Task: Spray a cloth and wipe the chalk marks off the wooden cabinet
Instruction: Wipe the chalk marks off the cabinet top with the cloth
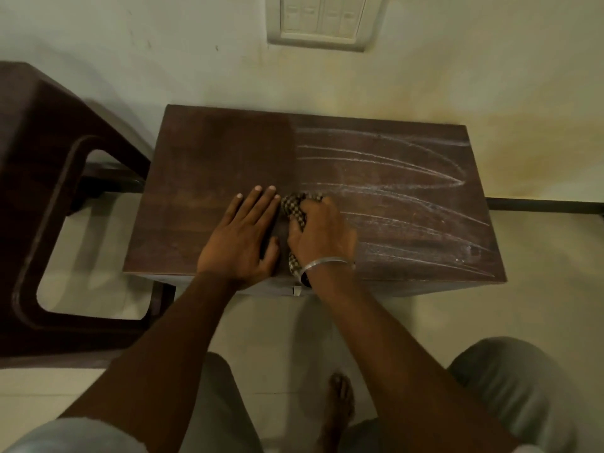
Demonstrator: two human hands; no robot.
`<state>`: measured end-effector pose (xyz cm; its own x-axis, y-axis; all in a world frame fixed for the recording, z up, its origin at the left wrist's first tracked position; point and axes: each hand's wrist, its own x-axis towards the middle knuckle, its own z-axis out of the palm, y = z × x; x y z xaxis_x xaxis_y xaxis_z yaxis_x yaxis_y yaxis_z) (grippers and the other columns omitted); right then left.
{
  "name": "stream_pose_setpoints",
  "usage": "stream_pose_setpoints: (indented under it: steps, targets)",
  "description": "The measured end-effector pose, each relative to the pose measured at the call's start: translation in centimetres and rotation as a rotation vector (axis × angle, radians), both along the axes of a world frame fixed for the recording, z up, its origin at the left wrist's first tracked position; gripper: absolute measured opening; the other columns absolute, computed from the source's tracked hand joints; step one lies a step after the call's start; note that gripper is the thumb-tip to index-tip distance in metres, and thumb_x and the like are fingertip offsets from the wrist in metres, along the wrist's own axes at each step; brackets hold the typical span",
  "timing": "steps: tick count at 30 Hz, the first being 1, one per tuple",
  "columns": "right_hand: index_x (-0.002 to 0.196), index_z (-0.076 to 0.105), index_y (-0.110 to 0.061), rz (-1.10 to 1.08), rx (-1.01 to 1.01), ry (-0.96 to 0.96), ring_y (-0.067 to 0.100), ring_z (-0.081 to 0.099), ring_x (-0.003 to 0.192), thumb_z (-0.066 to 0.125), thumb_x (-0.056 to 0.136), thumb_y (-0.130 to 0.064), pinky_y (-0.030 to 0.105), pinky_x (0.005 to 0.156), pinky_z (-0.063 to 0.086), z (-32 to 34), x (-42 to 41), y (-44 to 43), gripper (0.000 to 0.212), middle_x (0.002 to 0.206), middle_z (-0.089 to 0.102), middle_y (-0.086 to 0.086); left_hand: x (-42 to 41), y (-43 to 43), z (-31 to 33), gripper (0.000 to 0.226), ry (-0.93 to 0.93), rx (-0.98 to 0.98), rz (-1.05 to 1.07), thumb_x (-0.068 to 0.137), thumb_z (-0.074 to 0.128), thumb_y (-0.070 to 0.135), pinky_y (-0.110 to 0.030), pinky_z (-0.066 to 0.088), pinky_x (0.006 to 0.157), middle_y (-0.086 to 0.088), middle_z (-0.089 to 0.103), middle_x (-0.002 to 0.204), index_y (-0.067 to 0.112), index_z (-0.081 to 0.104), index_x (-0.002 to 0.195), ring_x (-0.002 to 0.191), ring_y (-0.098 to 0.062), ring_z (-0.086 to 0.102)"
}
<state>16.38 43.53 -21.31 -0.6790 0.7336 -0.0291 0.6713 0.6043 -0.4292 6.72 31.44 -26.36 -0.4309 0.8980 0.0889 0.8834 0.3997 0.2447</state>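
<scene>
The dark wooden cabinet stands against the wall, seen from above. White chalk marks sweep in long curved lines over the right half of its top; the left half looks free of chalk. My right hand is shut on a checkered brown cloth, pressing it down near the middle front of the top, at the left end of the chalk lines. My left hand lies flat on the wood just left of it, fingers spread, holding nothing. No spray bottle is in view.
A dark brown plastic stool stands close to the cabinet's left side. A switch panel is on the wall above. My knees and a bare foot are on the pale tiled floor in front.
</scene>
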Motion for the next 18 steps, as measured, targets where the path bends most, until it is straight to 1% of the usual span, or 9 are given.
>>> stream_pose_setpoints:
  steps: [4,7,11,16,18]
  targets:
    - [0.112,0.065,-0.022,-0.001,0.032,0.004,0.021,0.059,0.102,0.057,0.093,-0.034,0.034,0.082,0.050,-0.1,-3.4,2.0,0.024,0.121,0.055,0.003,-0.1,0.0,-0.2,0.073,-0.012,-0.006,0.012,0.094,0.031,0.044,-0.044,0.011,0.127,-0.006,0.020,0.167,0.009,0.027,0.158,0.156,-0.020,0.011]
    - [0.114,0.063,-0.024,0.016,0.035,-0.019,0.019,0.058,0.104,0.057,0.093,-0.033,0.032,0.084,0.049,-0.4,-2.2,1.4,0.024,0.126,0.053,0.002,-0.2,0.0,-0.3,0.072,-0.026,0.006,0.010,0.095,0.031,0.044,-0.046,0.013,0.126,-0.007,0.021,0.166,0.009,0.028,0.158,0.156,-0.020,0.012]
    - [0.116,0.062,-0.027,-0.003,0.027,-0.010,0.018,0.059,0.104,0.055,0.093,-0.036,0.035,0.084,0.052,-0.7,-0.9,0.7,0.026,0.127,0.052,-0.001,-0.2,0.0,-0.4,0.072,-0.035,0.016,0.012,0.095,0.032,0.044,-0.047,0.015,0.126,-0.007,0.021,0.167,0.009,0.028,0.158,0.156,-0.020,0.012]
    - [0.115,0.064,-0.023,-0.014,0.010,0.040,0.021,0.060,0.103,0.056,0.094,-0.034,0.035,0.085,0.050,-0.4,-5.3,2.5,0.025,0.125,0.053,0.004,-0.3,-0.1,-0.5,0.071,-0.034,0.019,0.011,0.096,0.033,0.045,-0.046,0.014,0.126,-0.005,0.021,0.167,0.011,0.027,0.158,0.156,-0.019,0.011]
    - [0.115,0.064,-0.022,-0.003,0.014,0.033,0.021,0.059,0.103,0.056,0.094,-0.034,0.035,0.085,0.050,-0.3,-5.4,2.6,0.025,0.125,0.053,0.004,-0.4,-0.1,-0.4,0.071,-0.041,0.023,0.012,0.096,0.033,0.045,-0.046,0.013,0.126,-0.005,0.021,0.167,0.011,0.027,0.158,0.156,-0.019,0.011]
